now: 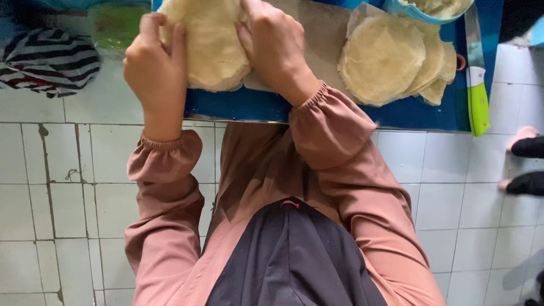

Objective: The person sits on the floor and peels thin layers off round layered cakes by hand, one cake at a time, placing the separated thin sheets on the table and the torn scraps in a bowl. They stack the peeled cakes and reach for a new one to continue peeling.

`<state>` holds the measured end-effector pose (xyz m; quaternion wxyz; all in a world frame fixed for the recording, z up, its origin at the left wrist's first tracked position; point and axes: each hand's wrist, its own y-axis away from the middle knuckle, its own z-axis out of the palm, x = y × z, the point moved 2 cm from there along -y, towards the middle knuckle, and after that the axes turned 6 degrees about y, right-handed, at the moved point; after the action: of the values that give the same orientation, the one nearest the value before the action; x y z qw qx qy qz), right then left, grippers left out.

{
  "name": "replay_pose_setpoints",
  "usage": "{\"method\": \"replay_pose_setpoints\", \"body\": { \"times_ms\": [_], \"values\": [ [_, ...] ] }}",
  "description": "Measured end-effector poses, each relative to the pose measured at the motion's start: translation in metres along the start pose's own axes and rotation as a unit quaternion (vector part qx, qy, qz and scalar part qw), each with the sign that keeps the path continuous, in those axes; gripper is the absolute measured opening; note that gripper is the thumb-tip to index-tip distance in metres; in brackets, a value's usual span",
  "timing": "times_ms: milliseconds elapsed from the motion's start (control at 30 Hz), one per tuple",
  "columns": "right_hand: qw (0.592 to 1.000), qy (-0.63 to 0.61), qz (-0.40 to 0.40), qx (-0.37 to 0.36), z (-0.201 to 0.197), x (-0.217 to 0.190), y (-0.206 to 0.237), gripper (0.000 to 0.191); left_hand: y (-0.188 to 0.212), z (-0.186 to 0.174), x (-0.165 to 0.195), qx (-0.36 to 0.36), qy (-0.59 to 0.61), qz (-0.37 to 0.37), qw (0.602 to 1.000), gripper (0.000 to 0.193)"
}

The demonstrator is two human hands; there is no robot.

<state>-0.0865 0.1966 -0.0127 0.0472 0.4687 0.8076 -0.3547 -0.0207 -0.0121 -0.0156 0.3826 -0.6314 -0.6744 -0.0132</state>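
The head camera looks straight down over the person's chest onto a blue board (249, 107), which serves as the landmark here. On its near-left part lies a pale round of dough (212, 48), thick and flat, its rounded edge close to the board's near rim.

The left hand (156, 62) sits at the dough's left edge. Its fingers (152, 25) are curled together, bent over the rim of the round and pressing on it, while the thumb (179, 42) lies flat on the dough's top. The right hand (275, 42) rests on the dough's right side, fingers close together and folded down onto the surface; the fingertips themselves are cut off by the top of the frame, so how tightly they grip cannot be told. Both wrists emerge from gathered pink sleeves (331, 127) that cover part of the board's near edge.

Further right on the board is a stack of thin flat rounds (391, 62), overlapping one another, well apart from the hands. Above that stack the rim of a blue bowl (405, 11) shows, with more dough inside. Along the board's right edge lies a knife with a green handle (479, 105). Left of the board, on the white tiled floor (62, 187), is a striped black-and-white cloth (48, 59). At the far right of the board, feet of another person (527, 164) stand on the tiles.
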Motion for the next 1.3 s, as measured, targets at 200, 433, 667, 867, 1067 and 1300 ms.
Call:
{"method": "replay_pose_setpoints", "body": {
  "times_ms": [200,433,667,867,1067,1300],
  "values": [
    [0.997,0.046,0.061,0.025,-0.089,0.015,0.062,0.014,0.009,-0.029,0.002,0.059,-0.051,0.001,0.997,0.034],
    [0.991,0.083,0.106,0.015,-0.131,0.052,0.125,0.019,0.046,-0.023,0.069,0.011,0.215,0.025,0.976,0.010],
    [0.974,-0.121,0.145,0.121,-0.152,0.065,0.133,0.011,0.053,0.067,0.161,-0.269,0.606,-0.204,0.720,0.030],
    [0.993,-0.118,-0.026,-0.004,-0.161,0.057,0.158,0.016,0.065,0.129,0.169,-0.351,0.685,-0.300,0.564,0.038],
    [0.940,-0.271,0.188,0.083,-0.155,0.056,0.177,0.015,0.090,0.127,0.172,-0.313,0.633,-0.177,0.686,0.032],
    [0.847,-0.434,0.288,0.105,-0.145,0.058,0.181,0.020,0.115,0.077,0.207,-0.237,0.466,0.073,0.849,0.026]
  ]
}}
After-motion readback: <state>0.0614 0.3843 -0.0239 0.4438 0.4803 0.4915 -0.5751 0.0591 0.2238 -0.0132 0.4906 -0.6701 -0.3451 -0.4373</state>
